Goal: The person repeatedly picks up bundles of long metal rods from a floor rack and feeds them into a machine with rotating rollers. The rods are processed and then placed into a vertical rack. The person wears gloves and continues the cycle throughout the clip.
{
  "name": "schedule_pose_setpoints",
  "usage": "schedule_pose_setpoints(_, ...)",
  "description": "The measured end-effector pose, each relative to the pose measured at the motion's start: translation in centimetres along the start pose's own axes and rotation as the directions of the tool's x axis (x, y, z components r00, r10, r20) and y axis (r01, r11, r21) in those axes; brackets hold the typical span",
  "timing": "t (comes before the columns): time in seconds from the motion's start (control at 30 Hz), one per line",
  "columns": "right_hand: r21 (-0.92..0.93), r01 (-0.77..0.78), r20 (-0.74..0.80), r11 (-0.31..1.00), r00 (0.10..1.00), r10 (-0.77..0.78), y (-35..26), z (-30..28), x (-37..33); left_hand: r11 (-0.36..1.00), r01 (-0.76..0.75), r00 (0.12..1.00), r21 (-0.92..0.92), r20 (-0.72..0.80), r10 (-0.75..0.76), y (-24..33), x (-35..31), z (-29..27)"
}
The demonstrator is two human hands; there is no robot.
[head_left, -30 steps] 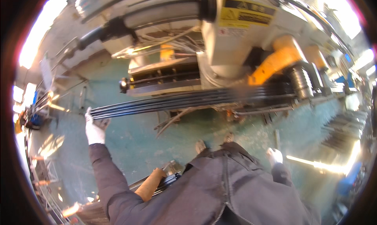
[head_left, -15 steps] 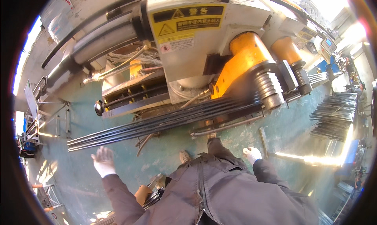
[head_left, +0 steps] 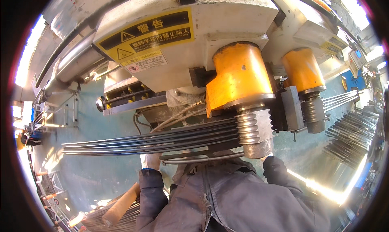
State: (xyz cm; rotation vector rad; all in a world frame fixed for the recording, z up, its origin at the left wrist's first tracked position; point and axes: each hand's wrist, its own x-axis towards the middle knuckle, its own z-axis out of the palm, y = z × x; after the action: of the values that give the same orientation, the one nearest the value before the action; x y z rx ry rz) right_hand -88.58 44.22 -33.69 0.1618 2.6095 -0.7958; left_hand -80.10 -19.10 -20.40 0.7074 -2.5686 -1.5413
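A row of several long dark steel rods (head_left: 117,146) runs sideways across the front of a bending machine (head_left: 227,17), their right ends passing behind a grooved metal roller (head_left: 254,128). My left hand (head_left: 150,161), in a white glove, is under the rods at their near side. Its fingers are hidden by the rods, so a grip cannot be made out. Only a pale sliver of my right hand (head_left: 266,157) shows beside the foot of the roller, at the end of the dark sleeve; its fingers are hidden.
Orange housings (head_left: 241,76) hold the rollers, with a second roller (head_left: 314,114) farther right. A flexible hose (head_left: 202,159) crosses just before my body. Bundled rods (head_left: 352,133) lie at right; a brown cylinder (head_left: 121,205) and more rods (head_left: 91,222) are at lower left.
I have come closer to the machine. My left hand, spread beside the rods before, is now under them, farther right. My right hand has gone behind the roller.
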Motion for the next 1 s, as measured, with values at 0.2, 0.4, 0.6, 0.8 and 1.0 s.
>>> schedule_pose_setpoints(0.2,0.194,0.030,-0.045,0.981,0.999,-0.021,-0.8,1.1,0.9,0.851,0.098,0.995,-0.517,0.027,-0.098,1.3,-2.0,-1.0)
schedule_pose_setpoints(0.4,0.387,-0.279,0.063,0.879,0.959,0.277,-3.3,2.0,-6.4,0.969,-0.212,0.975,-0.123,0.041,0.218,0.5,-1.3,-2.5)
schedule_pose_setpoints(0.6,0.520,-0.154,-0.139,0.840,0.955,0.261,-11.2,-2.1,-12.6,0.268,0.329,0.932,-0.905,0.266,-0.246,3.7,0.1,-4.5)
schedule_pose_setpoints(0.8,0.655,0.250,-0.499,0.713,0.852,0.159,-20.6,-10.6,-13.1,0.159,0.104,0.984,-0.982,0.078,-0.161,6.4,0.3,-8.9)
schedule_pose_setpoints(1.0,0.686,0.508,-0.693,0.521,0.675,0.255,-26.1,-16.0,-9.3,0.133,-0.065,0.986,-0.989,-0.084,-0.141,10.0,-0.7,-11.3)
